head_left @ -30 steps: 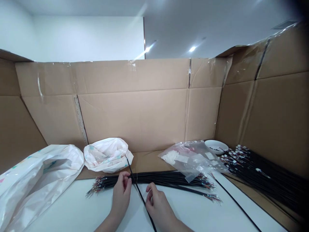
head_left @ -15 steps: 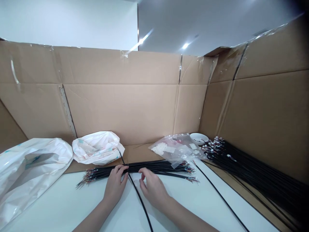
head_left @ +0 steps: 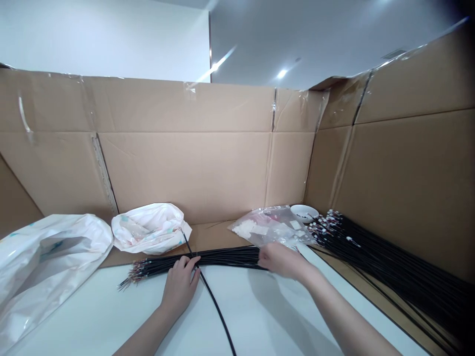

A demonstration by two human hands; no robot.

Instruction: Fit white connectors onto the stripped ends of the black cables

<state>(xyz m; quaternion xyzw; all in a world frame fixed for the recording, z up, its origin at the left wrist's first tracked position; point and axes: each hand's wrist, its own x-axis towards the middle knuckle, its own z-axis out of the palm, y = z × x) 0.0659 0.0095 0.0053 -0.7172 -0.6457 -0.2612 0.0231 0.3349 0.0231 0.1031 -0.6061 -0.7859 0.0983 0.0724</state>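
Note:
A bundle of short black cables (head_left: 230, 256) with stripped, coloured wire ends lies across the white table. One longer black cable (head_left: 219, 309) crosses over it, running down to the near edge. My left hand (head_left: 178, 284) is closed where the two cross, thumb and forefinger on the longer cable, other fingers resting on the bundle. My right hand (head_left: 282, 260) is over the bundle's right end with its fingers curled down; its fingertips are partly hidden, and I cannot see what is in them. It covers the wire ends on that side.
Behind lie a clear plastic bag (head_left: 269, 226) with white pieces, a white bowl (head_left: 304, 213) and a crumpled white bag (head_left: 150, 228). A larger white bag (head_left: 55, 272) is at left. Many black cables with white connectors (head_left: 389, 267) lie right. Cardboard walls (head_left: 185, 173) surround the table.
My right hand has moved right and slightly away from me, from beside the crossing cable to the bundle's right end. My left hand has stayed at the crossing.

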